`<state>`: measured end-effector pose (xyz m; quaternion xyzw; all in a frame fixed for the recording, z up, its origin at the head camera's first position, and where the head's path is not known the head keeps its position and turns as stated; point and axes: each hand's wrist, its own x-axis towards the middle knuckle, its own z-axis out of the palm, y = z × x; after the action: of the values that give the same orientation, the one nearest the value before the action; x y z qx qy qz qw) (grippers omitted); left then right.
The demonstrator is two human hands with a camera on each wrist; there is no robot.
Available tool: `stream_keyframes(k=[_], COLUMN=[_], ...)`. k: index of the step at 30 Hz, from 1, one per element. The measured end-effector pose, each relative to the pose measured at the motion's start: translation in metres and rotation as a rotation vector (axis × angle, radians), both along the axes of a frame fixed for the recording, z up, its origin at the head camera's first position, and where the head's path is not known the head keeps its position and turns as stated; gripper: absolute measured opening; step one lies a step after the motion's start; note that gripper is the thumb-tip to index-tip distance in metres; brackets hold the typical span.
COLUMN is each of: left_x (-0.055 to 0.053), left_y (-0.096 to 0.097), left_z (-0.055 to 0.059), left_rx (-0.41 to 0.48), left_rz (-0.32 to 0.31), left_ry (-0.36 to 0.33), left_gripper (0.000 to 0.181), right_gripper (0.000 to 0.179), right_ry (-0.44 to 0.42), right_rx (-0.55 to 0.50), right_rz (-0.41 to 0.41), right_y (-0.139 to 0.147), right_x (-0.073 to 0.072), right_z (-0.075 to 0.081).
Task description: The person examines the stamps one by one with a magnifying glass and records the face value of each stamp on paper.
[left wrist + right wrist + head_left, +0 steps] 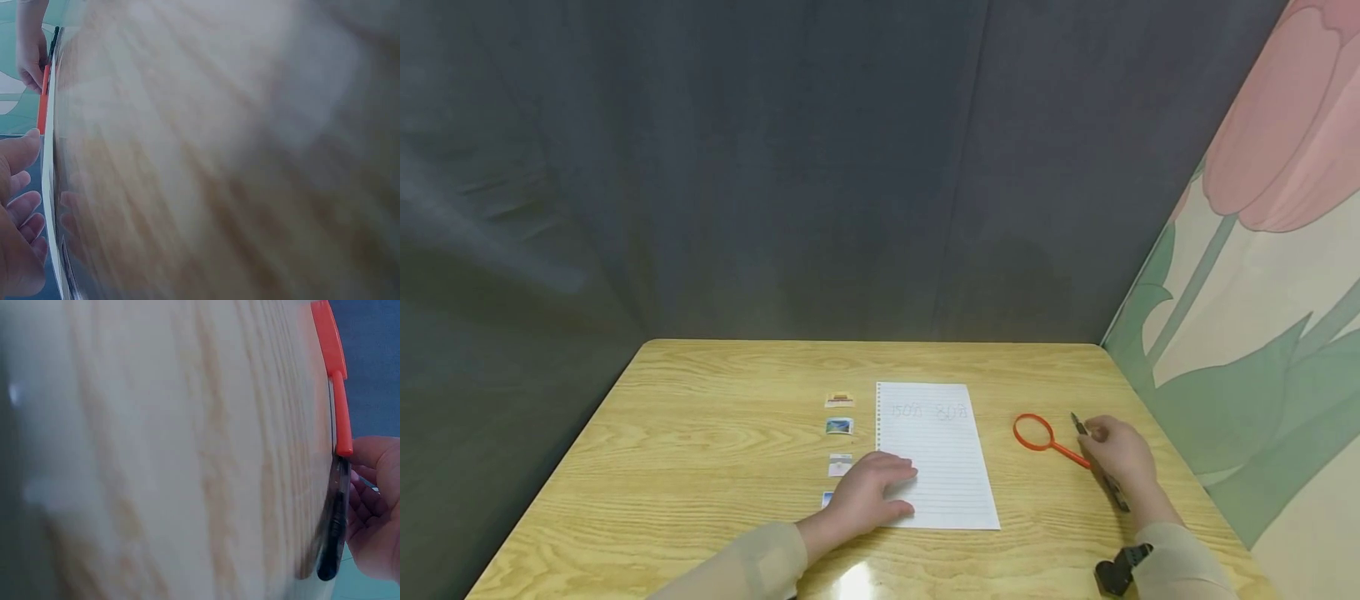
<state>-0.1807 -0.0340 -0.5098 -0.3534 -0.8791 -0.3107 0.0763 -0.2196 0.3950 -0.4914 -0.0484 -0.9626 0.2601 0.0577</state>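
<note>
My left hand (872,492) rests on the lower left part of a lined sheet of paper (936,467), thumb and fingers spread. Faint handwriting runs along the top of the sheet. At the right, my right hand (1120,454) has curled fingers and thumb at a slim dark pen-like tool (1112,490) with a pale tip. In the right wrist view this tool (334,531) lies low along the tabletop beside the fingers. A red magnifying glass (1066,452) is just left of that hand, its handle end right by the tool.
Several small stamp-like pictures stand in a column left of the sheet, among them a blue-green one (839,426) and a pale one (840,464); the lowest is partly behind my left hand. The wooden table (722,433) meets a dark curtain (812,208) behind and a flowered wall (1247,400) at right.
</note>
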Motion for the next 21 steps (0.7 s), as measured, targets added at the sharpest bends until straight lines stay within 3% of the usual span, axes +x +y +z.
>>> stream_keyframes(k=[6,11,17,21], left_x=[0.0,0.0,0.0,0.0], left_y=[0.002,0.003,0.002,0.002], left_z=[0.002,0.004,0.002,0.003], left_rx=[-0.048,-0.109,-0.12,-0.122], left_rz=[0.01,0.022,0.027,0.028], left_ry=[-0.035,-0.071,-0.078,-0.081], left_gripper=[0.05,0.05,0.046,0.044], right_gripper=[0.032,0.033,0.038,0.038], right_ry=[0.026,0.068,0.14,0.203], right_rx=[0.028,-0.016,-0.17,-0.348], right_rz=[-0.02,-0.046,-0.06,0.031], right_y=[0.001,0.002,-0.002,-0.014], right_x=[-0.002,0.0,0.002,0.0], right_z=[-0.002,-0.003,0.008,0.02])
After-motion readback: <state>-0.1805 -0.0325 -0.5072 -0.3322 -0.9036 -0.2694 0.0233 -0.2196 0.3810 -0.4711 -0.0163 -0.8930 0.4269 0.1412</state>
